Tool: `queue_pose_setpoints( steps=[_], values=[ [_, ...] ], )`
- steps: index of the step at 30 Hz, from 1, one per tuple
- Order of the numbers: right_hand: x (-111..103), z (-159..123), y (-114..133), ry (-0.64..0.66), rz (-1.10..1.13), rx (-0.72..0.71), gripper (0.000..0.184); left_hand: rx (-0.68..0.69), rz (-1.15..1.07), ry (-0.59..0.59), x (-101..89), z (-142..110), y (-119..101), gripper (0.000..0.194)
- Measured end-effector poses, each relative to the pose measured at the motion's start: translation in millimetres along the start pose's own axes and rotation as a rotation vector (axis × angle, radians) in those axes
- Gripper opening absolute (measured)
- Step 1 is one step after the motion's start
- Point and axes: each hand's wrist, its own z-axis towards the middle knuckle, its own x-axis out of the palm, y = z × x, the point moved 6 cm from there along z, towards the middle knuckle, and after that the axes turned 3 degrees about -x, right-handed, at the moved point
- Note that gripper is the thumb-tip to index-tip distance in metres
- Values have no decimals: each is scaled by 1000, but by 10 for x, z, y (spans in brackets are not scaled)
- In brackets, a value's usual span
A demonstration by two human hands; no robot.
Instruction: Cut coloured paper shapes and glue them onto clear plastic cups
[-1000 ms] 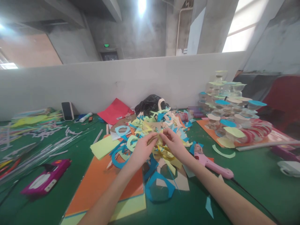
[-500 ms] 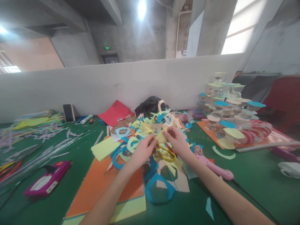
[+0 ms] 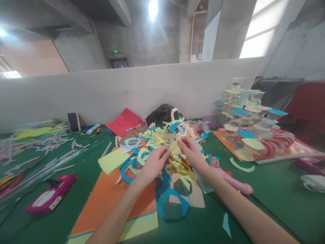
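Observation:
Between my two hands is a small piece of pale yellow paper (image 3: pixel 175 148). My left hand (image 3: pixel 156 163) pinches its left edge, and my right hand (image 3: pixel 191 152) grips the right side with thumb and fingers. Just below the paper lie scissors with yellow handles (image 3: pixel 180 166), partly hidden by the hands. Around and behind them spreads a heap of cut paper scraps (image 3: pixel 162 134) in blue, yellow and cream. A blue paper ring (image 3: pixel 172 205) lies nearer to me on the green table.
Orange sheets (image 3: pixel 111 196) and yellow paper (image 3: pixel 113 161) lie left of my hands. A pink glue gun (image 3: pixel 232 179) with a cord rests by my right forearm. Paper-topped clear cups (image 3: pixel 246 118) are stacked at the right. Farther left are a magenta device (image 3: pixel 52 194) and a phone (image 3: pixel 73 122).
My right fingers have shifted slightly on the yellow paper, which is turned a little more upright. Both hands stay in nearly the same place.

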Motion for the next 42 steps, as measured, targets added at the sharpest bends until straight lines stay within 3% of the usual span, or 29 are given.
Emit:
queue_pose_setpoints(
  steps=[7,17,27,42],
  values=[
    [-5,-10,-13,0,31,26,34,28,113,-31,-13,-4,-19,28],
    [-22,35,-72,13,48,37,38,30,81,-36,-9,-31,-83,23],
    [309,-81,39,274,84,105,47,60,-111,-114,-29,-17,-25,26],
    [-16,-4,22,111,-200,139,36,-19,-229,-158,-69,17,58,29]
  ],
)
